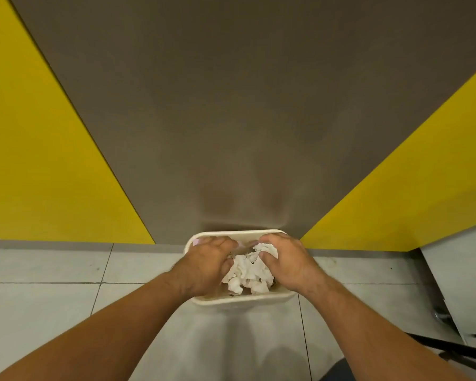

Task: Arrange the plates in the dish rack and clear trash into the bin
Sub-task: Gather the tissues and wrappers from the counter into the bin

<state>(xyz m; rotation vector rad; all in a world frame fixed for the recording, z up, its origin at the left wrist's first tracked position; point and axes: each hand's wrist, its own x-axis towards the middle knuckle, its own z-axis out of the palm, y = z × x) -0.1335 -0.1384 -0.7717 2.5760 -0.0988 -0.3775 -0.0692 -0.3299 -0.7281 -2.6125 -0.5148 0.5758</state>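
Note:
A cream rectangular bin [242, 298] stands on the tiled floor against the wall. Crumpled white tissue paper [246, 273] sits over its opening. My left hand [204, 266] is above the bin's left half, its fingers curled down onto the tissue's left side. My right hand [285, 261] is above the right half and pinches the top right of the tissue between thumb and fingers. No plates or dish rack are in view.
A brown wall panel [231, 105] rises behind the bin, flanked by yellow panels [39, 160]. Grey floor tiles [52, 270] lie all around. A white cabinet side [462, 284] and black metal legs [451, 347] are at the lower right.

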